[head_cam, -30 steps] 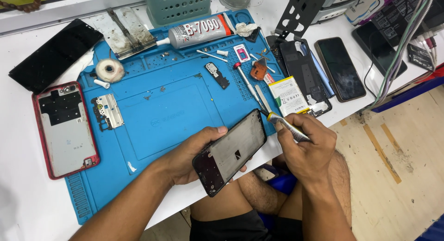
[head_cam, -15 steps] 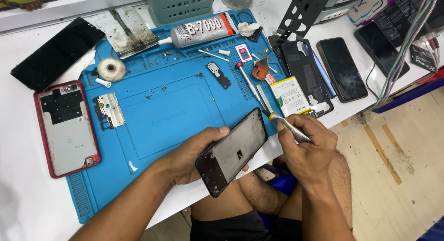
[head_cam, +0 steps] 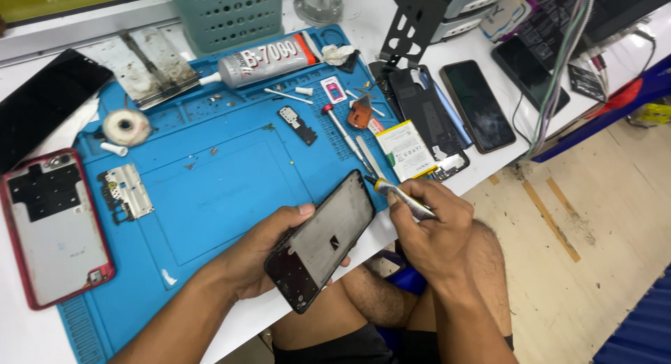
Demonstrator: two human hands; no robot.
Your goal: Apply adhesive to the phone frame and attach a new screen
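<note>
1. Phone frame, dark, inner side up, tilted; held past the front edge of the counter, above the person's lap.
2. Left hand: grip clenched around the phone frame from below, thumb lying on its upper long edge.
3. Right hand: grip clenched on a slim metal tool; the tool tip sits at the upper right corner of the phone frame. Contact looks likely but I cannot tell for sure.
4. Blue work mat covers the middle of the counter, its front edge just behind the phone frame.
5. On the mat, near its right edge: screwdriver with a red cap, small dark part, white battery overhanging the mat edge.
6. Back edge of mat: glue tube lying on its side, nozzle pointing left.
7. Left part of mat: tape roll, metal shield plate.
8. Left edge of counter: red phone back cover, inner side up, beside the mat.
9. Right of mat: dark back cover and a black phone, screen up, side by side.
</note>
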